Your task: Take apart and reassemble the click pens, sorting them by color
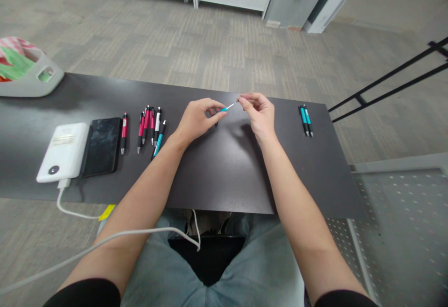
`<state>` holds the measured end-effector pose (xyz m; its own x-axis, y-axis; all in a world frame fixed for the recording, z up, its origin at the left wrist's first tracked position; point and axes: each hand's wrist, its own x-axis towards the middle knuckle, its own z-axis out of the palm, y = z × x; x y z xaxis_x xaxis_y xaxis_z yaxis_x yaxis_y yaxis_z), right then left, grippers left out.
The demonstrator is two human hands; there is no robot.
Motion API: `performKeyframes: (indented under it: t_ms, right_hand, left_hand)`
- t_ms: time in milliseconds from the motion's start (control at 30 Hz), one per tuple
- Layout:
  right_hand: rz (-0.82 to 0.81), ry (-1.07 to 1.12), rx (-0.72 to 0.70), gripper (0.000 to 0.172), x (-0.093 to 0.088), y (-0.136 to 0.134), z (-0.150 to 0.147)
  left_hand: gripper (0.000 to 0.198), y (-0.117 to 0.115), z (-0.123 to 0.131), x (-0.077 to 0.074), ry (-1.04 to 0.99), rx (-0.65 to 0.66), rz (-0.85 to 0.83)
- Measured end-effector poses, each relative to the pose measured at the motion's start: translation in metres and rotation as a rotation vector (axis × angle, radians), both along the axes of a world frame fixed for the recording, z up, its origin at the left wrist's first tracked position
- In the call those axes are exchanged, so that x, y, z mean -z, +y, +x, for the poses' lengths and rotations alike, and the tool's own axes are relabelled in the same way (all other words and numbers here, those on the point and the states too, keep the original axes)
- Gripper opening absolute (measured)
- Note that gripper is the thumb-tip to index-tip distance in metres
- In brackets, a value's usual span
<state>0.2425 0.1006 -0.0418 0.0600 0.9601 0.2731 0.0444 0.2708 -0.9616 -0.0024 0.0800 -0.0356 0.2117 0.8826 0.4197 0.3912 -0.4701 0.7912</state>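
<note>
Above the far part of the dark table (pixel 224 181), my left hand (pixel 201 118) is closed around a teal pen barrel (pixel 223 109). A thin white refill (pixel 231 105) sticks out of the barrel towards the right. At the refill's far end, my right hand (pixel 258 111) pinches with thumb and fingertips; a small dark bit shows there, too small to name, and I cannot tell whether it is part of the refill. Two teal pens (pixel 305 120) lie side by side to the right of my right hand. Left of my left forearm are several red pens (pixel 146 125), a white pen (pixel 157 125) and a teal pen (pixel 159 141).
A separate red pen (pixel 124 132) lies beside a black phone-like slab (pixel 101 146). Next to that is a white power bank (pixel 65 150) with a white cable (pixel 140 232) running across my left forearm. A white basket (pixel 35 85) stands at the far left.
</note>
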Motion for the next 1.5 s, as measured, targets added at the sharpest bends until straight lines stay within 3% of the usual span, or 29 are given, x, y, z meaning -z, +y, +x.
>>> performKeyframes:
  t_ms: [633,833,967,1067,1167,1300,1500]
  right_hand:
    - [-0.031,-0.058,-0.158,0.074,0.009,-0.010,-0.012]
    - [-0.013,-0.399,-0.177,0.045,0.019,-0.013,-0.012]
    - [0.038,-0.666,-0.218,0.053,0.019,-0.024,-0.019]
    - [0.059,-0.774,-0.239,0.048,0.015,-0.029,-0.021]
    - [0.028,-0.698,-0.271,0.043,0.014,-0.027,-0.019]
    - [-0.061,-0.394,-0.286,0.044,0.017,-0.015,-0.016]
    - [-0.032,-0.073,-0.071,0.071,0.015,0.005,0.004]
  left_hand:
    - [0.022,0.003,-0.002,0.000,-0.059,0.021,0.035]
    - [0.022,0.008,-0.010,0.001,-0.100,-0.117,0.023]
    - [0.021,0.011,-0.013,0.003,-0.108,-0.177,0.017]
    - [0.020,0.012,-0.014,0.005,-0.112,-0.191,0.016]
    - [0.019,0.013,-0.016,0.007,-0.093,-0.195,0.013]
    - [0.018,0.014,-0.017,0.009,-0.070,-0.190,0.018]
    - [0.022,0.013,-0.015,0.009,-0.075,-0.126,0.010]
